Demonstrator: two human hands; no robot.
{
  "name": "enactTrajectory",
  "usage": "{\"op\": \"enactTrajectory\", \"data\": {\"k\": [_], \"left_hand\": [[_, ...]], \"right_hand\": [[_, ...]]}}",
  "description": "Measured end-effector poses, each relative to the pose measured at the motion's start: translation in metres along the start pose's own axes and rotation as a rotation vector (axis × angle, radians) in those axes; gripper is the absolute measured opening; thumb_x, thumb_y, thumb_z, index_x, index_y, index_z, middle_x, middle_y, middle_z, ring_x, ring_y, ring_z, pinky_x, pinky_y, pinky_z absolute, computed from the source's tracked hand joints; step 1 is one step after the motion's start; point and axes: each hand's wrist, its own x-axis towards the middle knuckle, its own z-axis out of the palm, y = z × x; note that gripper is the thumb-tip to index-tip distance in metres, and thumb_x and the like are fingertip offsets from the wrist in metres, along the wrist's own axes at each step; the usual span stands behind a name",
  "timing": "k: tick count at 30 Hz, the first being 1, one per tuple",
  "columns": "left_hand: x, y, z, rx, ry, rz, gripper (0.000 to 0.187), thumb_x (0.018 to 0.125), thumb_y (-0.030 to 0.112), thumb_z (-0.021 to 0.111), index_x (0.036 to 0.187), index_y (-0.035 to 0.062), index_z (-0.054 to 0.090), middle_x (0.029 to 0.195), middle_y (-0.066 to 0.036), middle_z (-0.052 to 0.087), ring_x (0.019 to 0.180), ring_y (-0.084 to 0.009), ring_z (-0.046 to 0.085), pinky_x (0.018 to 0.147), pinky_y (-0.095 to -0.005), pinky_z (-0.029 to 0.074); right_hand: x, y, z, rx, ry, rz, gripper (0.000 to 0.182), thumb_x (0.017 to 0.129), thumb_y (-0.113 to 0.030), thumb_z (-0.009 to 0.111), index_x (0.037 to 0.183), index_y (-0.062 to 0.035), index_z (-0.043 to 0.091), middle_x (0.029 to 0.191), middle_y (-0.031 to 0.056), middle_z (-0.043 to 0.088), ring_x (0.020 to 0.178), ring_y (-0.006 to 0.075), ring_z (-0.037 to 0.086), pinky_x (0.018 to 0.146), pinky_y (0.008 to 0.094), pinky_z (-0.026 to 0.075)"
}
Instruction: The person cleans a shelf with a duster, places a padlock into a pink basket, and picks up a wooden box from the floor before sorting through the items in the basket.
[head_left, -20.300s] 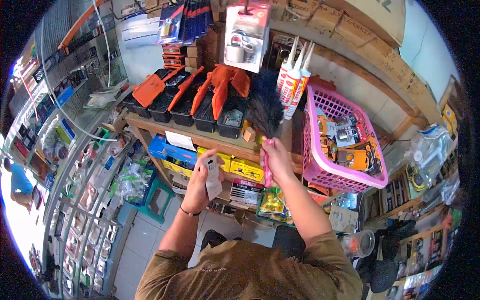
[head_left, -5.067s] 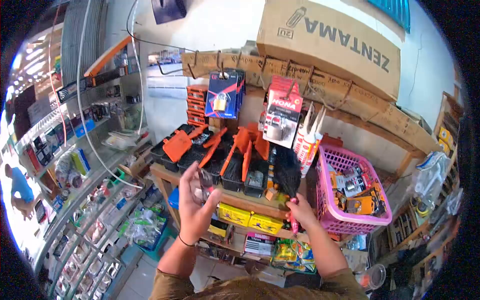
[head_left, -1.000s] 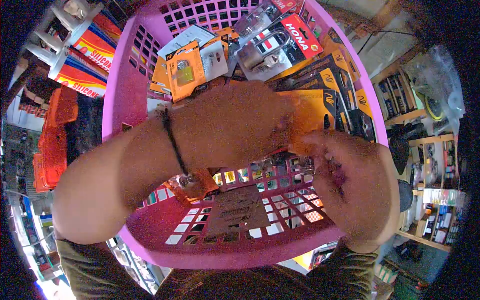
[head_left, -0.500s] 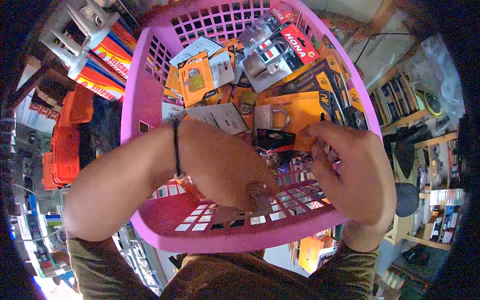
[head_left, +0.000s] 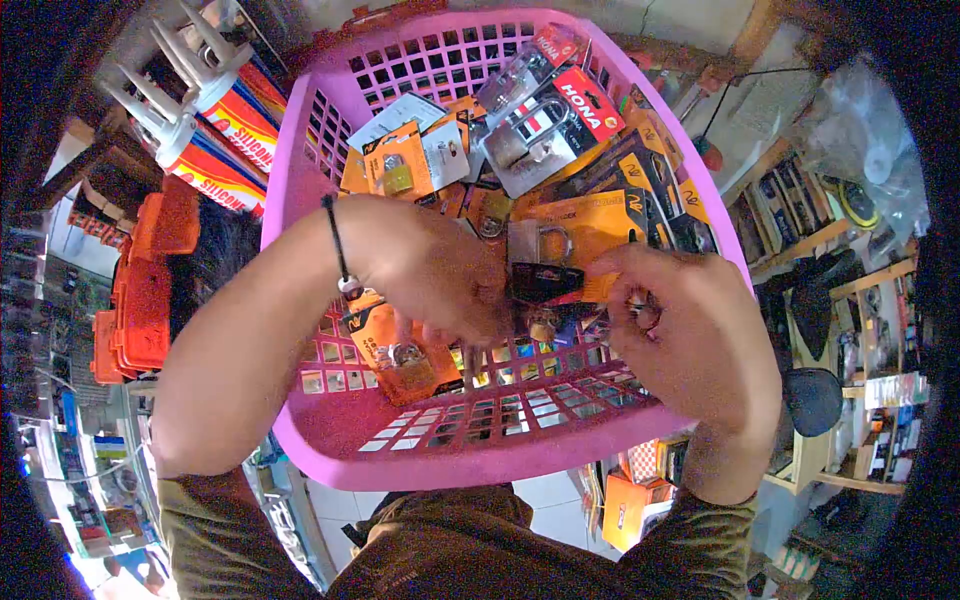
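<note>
A pink plastic basket [head_left: 480, 468] holds several carded padlocks. My left hand [head_left: 425, 262], with a dark beaded band at the wrist, reaches down inside it. Its fingers point downward and look apart, partly hidden by the back of the hand. Just below them an orange padlock pack [head_left: 395, 350] leans on the near left wall. On the right side, the fingers of my right hand [head_left: 690, 325] are curled around something small with a shiny part, mostly hidden. Its fingertips are at the edge of a large orange padlock pack [head_left: 590, 215]. Between the hands lies a black card [head_left: 545, 282].
At the back of the basket is a red-topped HONA padlock pack [head_left: 545, 130]. Silicone tubes [head_left: 225, 150] stand outside on the left, above an orange case [head_left: 140, 290]. Wooden shelves [head_left: 875, 390] with goods are on the right. Orange boxes [head_left: 632, 510] lie below the basket's near right corner.
My left hand has moved up and left, so the orange padlock pack beneath it shows more. My right hand has shifted slightly, and its fingers have curled more. The view has shifted a little.
</note>
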Motion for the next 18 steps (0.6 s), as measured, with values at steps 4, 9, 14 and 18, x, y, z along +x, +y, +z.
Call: {"op": "enactTrajectory", "data": {"k": [4, 9, 14, 18], "left_hand": [[-0.002, -0.013, 0.001, 0.228, 0.002, 0.147, 0.029, 0.072, 0.025, 0.053, 0.089, 0.0015, 0.056, 0.078, -0.012, 0.058, 0.071, -0.0200, 0.058, 0.060, -0.0336, 0.046], [0.015, -0.025, 0.015, 0.511, 0.748, 0.300, 0.032, 0.066, 0.019, 0.060, 0.096, 0.0090, 0.058, 0.081, -0.014, 0.058, 0.077, -0.0304, 0.057, 0.067, -0.0371, 0.046], [0.040, -0.016, 0.015, 0.543, 0.683, 0.115, 0.036, 0.069, 0.016, 0.060, 0.104, 0.0112, 0.054, 0.083, -0.015, 0.058, 0.078, -0.0310, 0.057, 0.071, -0.0370, 0.046], [0.031, -0.008, 0.024, 0.639, 0.853, 0.307, 0.022, 0.068, 0.017, 0.059, 0.089, 0.0118, 0.060, 0.073, -0.016, 0.058, 0.069, -0.0314, 0.058, 0.065, -0.0399, 0.047]], "right_hand": [[0.001, 0.005, 0.003, -0.073, -0.024, 0.005, 0.026, 0.061, -0.005, 0.055, 0.086, -0.0069, 0.060, 0.068, 0.0114, 0.059, 0.063, 0.0285, 0.058, 0.058, 0.0353, 0.046], [0.005, 0.001, -0.003, -0.098, -0.194, 0.024, 0.025, 0.064, -0.008, 0.052, 0.088, -0.0098, 0.060, 0.073, 0.0160, 0.060, 0.072, 0.0337, 0.059, 0.062, 0.0446, 0.046], [0.002, 0.004, 0.003, -0.160, -0.128, 0.028, 0.023, 0.065, -0.007, 0.055, 0.088, -0.0103, 0.061, 0.073, 0.0100, 0.061, 0.071, 0.0288, 0.058, 0.064, 0.0377, 0.045], [0.003, 0.005, 0.002, -0.067, -0.136, 0.035, 0.024, 0.066, -0.005, 0.054, 0.089, -0.0088, 0.060, 0.073, 0.0115, 0.061, 0.072, 0.0296, 0.058, 0.063, 0.0381, 0.045]]}}
